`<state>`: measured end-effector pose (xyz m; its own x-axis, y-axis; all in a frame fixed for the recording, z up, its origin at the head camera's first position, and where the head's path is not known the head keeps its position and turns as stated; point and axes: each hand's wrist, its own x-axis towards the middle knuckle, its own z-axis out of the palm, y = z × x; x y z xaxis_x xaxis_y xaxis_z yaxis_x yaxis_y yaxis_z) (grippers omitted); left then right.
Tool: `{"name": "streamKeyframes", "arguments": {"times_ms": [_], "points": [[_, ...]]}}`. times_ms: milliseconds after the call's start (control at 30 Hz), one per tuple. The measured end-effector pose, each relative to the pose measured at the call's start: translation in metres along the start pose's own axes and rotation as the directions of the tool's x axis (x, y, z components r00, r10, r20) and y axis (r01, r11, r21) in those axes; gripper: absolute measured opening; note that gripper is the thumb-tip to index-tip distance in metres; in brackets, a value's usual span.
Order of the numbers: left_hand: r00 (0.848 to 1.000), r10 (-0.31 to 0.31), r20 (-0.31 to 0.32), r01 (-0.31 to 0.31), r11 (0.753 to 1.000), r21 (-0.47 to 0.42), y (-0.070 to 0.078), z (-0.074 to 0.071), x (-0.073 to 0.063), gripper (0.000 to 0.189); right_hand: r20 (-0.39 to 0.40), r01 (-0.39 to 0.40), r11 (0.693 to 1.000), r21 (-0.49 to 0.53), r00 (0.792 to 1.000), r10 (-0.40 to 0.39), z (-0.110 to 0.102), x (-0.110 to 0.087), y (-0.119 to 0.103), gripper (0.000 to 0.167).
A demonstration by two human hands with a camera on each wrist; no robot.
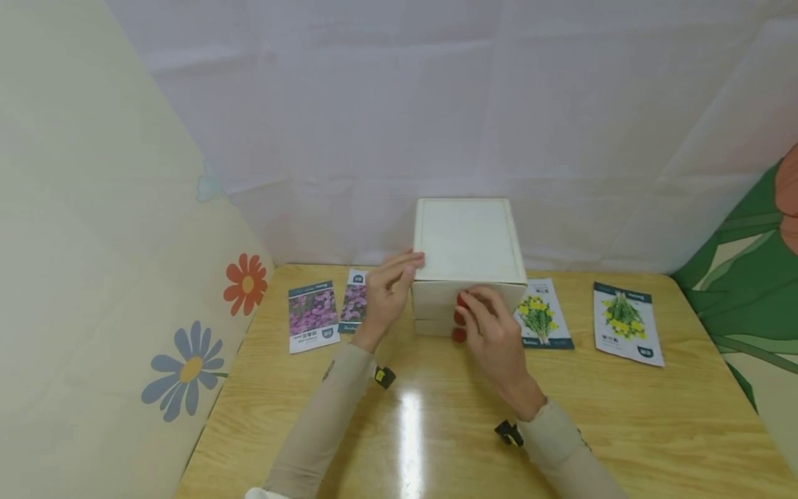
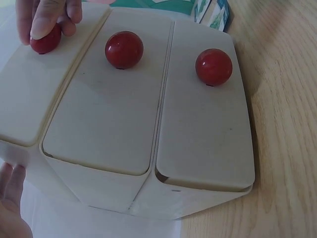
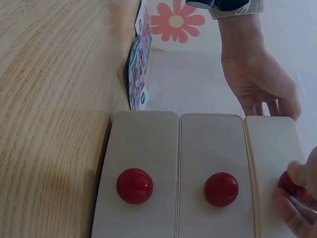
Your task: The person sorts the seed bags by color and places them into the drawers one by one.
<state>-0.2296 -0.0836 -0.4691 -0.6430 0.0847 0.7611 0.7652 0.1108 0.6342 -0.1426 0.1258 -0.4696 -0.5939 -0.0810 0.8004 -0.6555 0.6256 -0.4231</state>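
A small white drawer unit (image 1: 470, 239) stands on the table, with three stacked drawers facing the person. Each drawer front has a round red knob, such as the middle knob (image 2: 124, 50) and the bottom knob (image 2: 213, 67). My right hand (image 1: 495, 339) pinches the top drawer's knob (image 2: 45, 40) between thumb and fingers. At the unit's left side, my left hand (image 1: 389, 291) touches the wall near the top edge with extended fingers. All three drawers look closed or nearly so; what they contain is hidden.
Two packets with purple flowers, the outer packet (image 1: 313, 317) and the inner packet (image 1: 353, 301), lie left of the unit. On the right are two yellow-flower packets, a near one (image 1: 544, 315) and a far one (image 1: 627, 324). A pale cloth (image 1: 386, 125) hangs behind the wooden table (image 1: 349, 443).
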Motion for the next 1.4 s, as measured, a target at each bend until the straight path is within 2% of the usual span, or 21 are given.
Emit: {"name": "streamKeyframes", "arguments": {"times_ms": [367,700,867,967,1067,1233,1400], "points": [[1.0,-0.015,0.005,0.015,1.0,-0.004,-0.002,0.0,-0.001,0.017,0.003,-0.026,1.0,0.001,1.0,0.025,0.002,0.0,0.002,0.03],[1.0,-0.016,-0.013,0.016,1.0,0.004,0.001,0.002,0.0,0.016,-0.042,-0.018,0.999,0.038,0.999,0.019,0.006,0.0,0.004,0.035],[0.999,-0.027,-0.019,0.027,1.0,0.005,0.015,0.003,0.004,0.016,-0.048,-0.026,0.998,0.048,0.998,0.029,0.008,-0.002,0.005,0.036],[1.0,-0.02,-0.018,0.02,1.0,0.011,0.028,0.003,0.009,0.015,-0.037,-0.036,0.999,0.04,0.999,0.038,0.008,-0.003,0.006,0.036],[1.0,-0.007,-0.017,0.008,1.0,0.024,0.034,0.002,0.01,0.015,-0.017,-0.056,0.998,0.034,0.998,0.057,0.008,-0.003,0.006,0.035],[1.0,-0.004,-0.016,0.004,1.0,0.031,0.034,0.001,0.01,0.015,-0.029,-0.066,0.996,0.058,0.997,0.068,0.007,-0.006,0.005,0.042],[1.0,0.003,-0.019,-0.002,0.999,0.04,0.017,0.002,0.006,0.015,-0.065,-0.08,0.991,0.109,0.994,0.087,0.007,-0.01,0.004,0.053]]}}
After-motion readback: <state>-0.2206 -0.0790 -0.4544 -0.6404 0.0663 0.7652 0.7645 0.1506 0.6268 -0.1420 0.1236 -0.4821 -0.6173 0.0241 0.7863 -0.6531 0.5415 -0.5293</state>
